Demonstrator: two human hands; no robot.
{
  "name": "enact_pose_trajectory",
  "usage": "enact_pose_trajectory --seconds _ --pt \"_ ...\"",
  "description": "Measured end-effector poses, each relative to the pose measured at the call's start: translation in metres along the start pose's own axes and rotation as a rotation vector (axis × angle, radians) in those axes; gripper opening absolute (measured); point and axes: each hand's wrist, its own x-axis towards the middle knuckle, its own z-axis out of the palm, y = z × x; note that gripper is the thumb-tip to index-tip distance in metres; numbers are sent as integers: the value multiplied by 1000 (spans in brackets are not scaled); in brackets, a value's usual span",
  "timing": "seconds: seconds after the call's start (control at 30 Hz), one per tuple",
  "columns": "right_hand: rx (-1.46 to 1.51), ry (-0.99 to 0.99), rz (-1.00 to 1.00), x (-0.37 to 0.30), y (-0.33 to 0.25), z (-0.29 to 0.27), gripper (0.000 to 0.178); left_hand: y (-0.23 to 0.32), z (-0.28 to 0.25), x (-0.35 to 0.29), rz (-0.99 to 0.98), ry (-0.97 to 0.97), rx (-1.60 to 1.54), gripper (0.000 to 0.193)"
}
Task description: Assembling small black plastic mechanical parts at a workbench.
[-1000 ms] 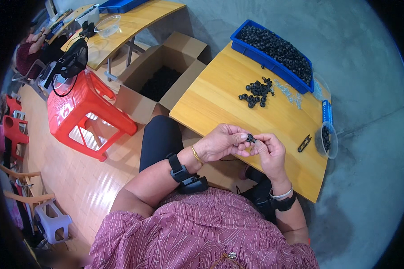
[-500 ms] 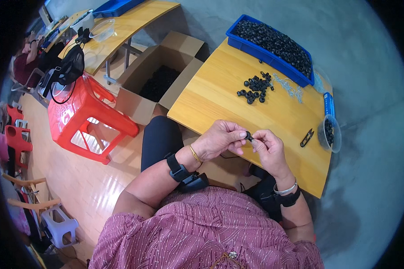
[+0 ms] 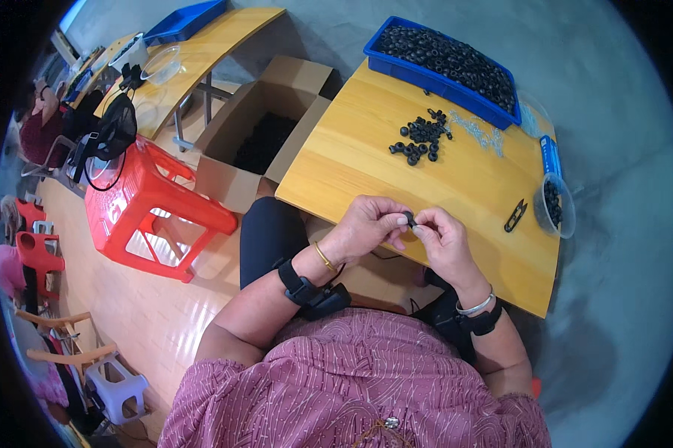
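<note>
Between my two hands, just over the near edge of the yellow table point(image 3: 329, 175), is a small black rounded part point(image 3: 409, 218). The thumb and fingers of my left hand point(image 3: 368, 228) pinch it from the left. From the right, the fingertips of my right hand point(image 3: 447, 240) press together at its other end; whether they grip the part or something tiny on it I cannot make out. Beyond my hands lies a loose pile of black parts point(image 3: 426, 132). A scatter of small clear or silvery pieces point(image 3: 484, 134) lies to the right of that pile.
A blue tray point(image 3: 435, 86) heaped with black parts stands at the table's far edge. On the right are black thread snips point(image 3: 515, 216), a clear tub point(image 3: 567, 216) and a blue packet point(image 3: 551, 156). Left of the table are an open cardboard box point(image 3: 224, 179) and a red stool point(image 3: 120, 216).
The view has shifted slightly. My hands stay together at the black part, which has turned a little between the fingertips.
</note>
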Motion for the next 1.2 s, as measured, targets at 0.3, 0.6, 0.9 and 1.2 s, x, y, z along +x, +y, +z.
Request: enact_pose_trajectory --seconds 0.3,0.6,0.9,1.2 --pt "21 22 -15 -1 11 6 8 -1 -3 3 38 -14 172 15" --pt "-139 96 -186 4 22 10 17 2 3 5 51 56 376 12" --pt "-290 131 -328 3 26 12 19 -10 9 8 343 101 707 12" --pt "-311 165 -308 0 26 12 18 -3 11 4 550 34 1007 12"
